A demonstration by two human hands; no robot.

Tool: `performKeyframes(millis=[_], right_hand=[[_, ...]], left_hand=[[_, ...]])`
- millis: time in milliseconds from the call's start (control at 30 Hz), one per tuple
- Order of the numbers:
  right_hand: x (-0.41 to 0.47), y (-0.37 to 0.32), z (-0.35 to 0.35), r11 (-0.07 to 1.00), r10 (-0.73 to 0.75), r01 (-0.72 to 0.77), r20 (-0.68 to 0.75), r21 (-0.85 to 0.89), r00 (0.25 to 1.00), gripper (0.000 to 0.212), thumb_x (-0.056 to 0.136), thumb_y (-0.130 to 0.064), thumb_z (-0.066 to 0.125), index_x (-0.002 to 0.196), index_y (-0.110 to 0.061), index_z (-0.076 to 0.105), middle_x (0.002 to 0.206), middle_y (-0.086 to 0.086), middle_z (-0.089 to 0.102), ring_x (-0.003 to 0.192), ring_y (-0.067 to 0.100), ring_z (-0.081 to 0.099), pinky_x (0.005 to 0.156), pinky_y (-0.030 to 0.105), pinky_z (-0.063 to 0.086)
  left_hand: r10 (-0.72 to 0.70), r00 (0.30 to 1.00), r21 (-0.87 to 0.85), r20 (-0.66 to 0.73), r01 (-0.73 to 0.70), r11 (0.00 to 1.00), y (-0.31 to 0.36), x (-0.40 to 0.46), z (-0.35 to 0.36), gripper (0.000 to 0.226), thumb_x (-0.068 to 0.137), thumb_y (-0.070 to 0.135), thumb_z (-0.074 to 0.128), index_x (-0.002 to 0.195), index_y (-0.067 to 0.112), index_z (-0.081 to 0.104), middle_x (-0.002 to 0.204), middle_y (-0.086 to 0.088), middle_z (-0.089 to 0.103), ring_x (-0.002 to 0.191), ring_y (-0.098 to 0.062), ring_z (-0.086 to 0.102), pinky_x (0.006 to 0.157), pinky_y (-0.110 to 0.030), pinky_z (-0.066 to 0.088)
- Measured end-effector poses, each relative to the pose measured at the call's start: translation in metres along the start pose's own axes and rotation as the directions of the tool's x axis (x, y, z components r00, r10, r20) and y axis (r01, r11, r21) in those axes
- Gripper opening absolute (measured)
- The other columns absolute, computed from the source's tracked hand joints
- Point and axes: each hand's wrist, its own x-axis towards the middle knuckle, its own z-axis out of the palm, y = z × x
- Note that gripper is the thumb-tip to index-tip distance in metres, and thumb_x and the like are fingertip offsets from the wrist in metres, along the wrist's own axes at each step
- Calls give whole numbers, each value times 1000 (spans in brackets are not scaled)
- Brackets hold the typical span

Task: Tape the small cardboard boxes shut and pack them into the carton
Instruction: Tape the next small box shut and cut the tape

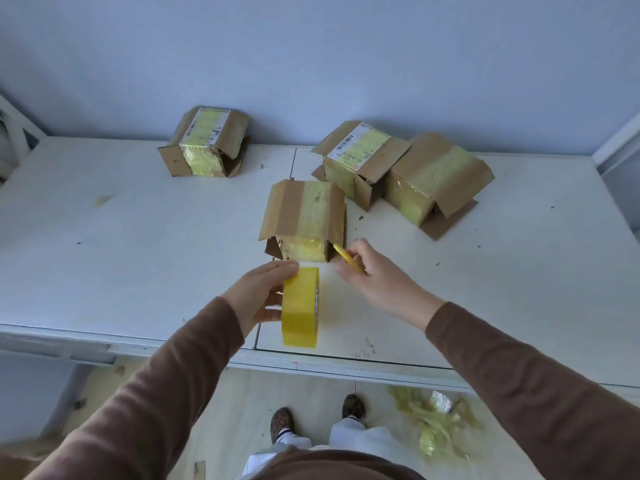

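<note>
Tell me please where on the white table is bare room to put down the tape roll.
The left part of the table is bare, between the far-left box and the front edge. The right front is bare too, nearer than the box pair. The middle is crowded: the near box, the tape roll, left hand and right hand.
</note>
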Motion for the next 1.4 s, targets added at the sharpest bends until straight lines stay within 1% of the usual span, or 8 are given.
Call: performKeyframes(millis=[200,667,833,933,1000,1133,1267,1400], right_hand=[[18,-5,4,818,-172,121,-37,-562,984,25,110,-37,33,101,-21,51,78,-5,56,73,26,58,55,35,29],[31,-6,13,635,-192,83,-53,-768,980,27,111,-36,29,93,-23,46,77,2,60,63,28,50,49,33,19],[32,1,-7,521,49,-73,-56,-850,997,28,98,-9,45,95,-30,63,71,-9,45,78,19,54,51,28,17],[22,1,-22,720,30,-67,-66,-691,997,23,105,-31,41,88,-32,58,71,-8,51,74,22,55,55,30,27],[20,-12,-16,888,-81,15,-124,-460,989,16,105,-44,42,102,-34,54,83,-9,58,75,21,57,60,33,37],[40,-26,15,836,-172,134,-21,-532,985,54,104,-17,43,154,-33,31,128,4,53,87,25,58,70,37,43],[55,-26,20,861,-116,70,-60,-504,991,64,100,-4,41,156,-31,30,134,9,48,98,36,59,81,43,49],[53,-33,21,957,-186,144,-154,-250,970,46,105,-13,44,150,-24,47,111,4,53,90,20,57,75,31,45]], left_hand=[[-5,999,-64,49,8,998,0,0,-4,23,97,24,64,119,17,67,93,-5,65,80,-19,64,63,-29,57],[17,998,-85,59,-12,996,0,11,-3,22,98,21,64,118,16,68,86,-2,62,68,-14,63,56,-25,54],[29,998,-75,49,-25,997,1,14,-3,16,98,20,62,113,18,69,76,3,62,59,-10,61,56,-25,53],[38,999,-94,35,-35,995,2,14,-9,19,98,19,62,115,17,69,78,2,62,59,-11,60,52,-23,52],[33,999,-118,32,-29,993,2,14,-9,19,98,19,63,116,16,68,80,0,62,59,-12,61,51,-23,51],[59,996,-13,65,-58,998,4,12,-8,16,98,21,62,113,18,68,83,0,61,62,-14,59,53,-22,51],[67,993,269,95,-90,959,6,7,-23,15,95,22,66,108,22,73,89,-1,63,74,-19,55,65,-27,46],[198,969,272,149,-233,934,9,-11,-45,21,91,21,69,111,28,70,87,-7,57,73,-19,51,62,-26,45]])
